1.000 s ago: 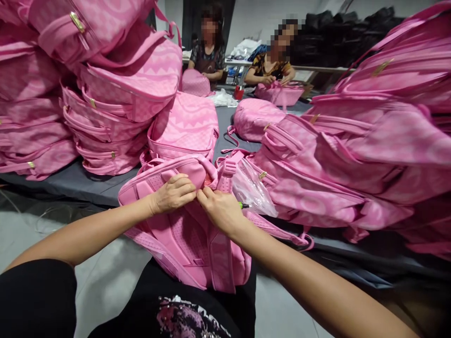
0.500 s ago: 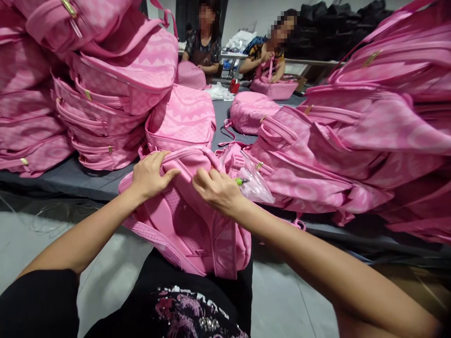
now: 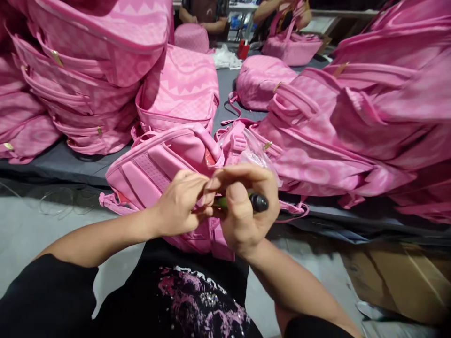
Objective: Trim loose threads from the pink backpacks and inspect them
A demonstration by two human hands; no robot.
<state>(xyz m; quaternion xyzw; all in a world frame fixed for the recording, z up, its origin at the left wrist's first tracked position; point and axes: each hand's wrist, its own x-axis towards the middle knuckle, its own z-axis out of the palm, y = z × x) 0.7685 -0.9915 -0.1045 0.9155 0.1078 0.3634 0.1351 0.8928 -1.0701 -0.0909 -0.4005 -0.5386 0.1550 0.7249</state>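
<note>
A pink backpack [image 3: 141, 169] leans at the table's edge against my lap, its padded back and straps facing me. Over it, my two hands meet in front of my chest. Curled fingers of my right hand [image 3: 246, 206] hold a slim green tool with a black rounded end [image 3: 259, 203]; its kind is unclear. My left hand [image 3: 183, 202] is closed in a pinch at the tool's other end, and what lies between its fingertips is hidden. Just beyond, a clear plastic bag [image 3: 255, 152] lies beside a pink strap buckle [image 3: 239, 141].
Stacked pink backpacks [image 3: 95, 70] rise on the left, with more backpacks [image 3: 352, 141] piled on the right. A small pink bag [image 3: 260, 82] lies on the dark-covered table [image 3: 225, 75]. Two people handle pink bags across it. Cardboard [image 3: 394, 281] is on the floor at right.
Both hands have left the backpack's top edge and come together nearer to me. The green tool has turned in my right hand. The backpack has tilted left, and the view has dipped.
</note>
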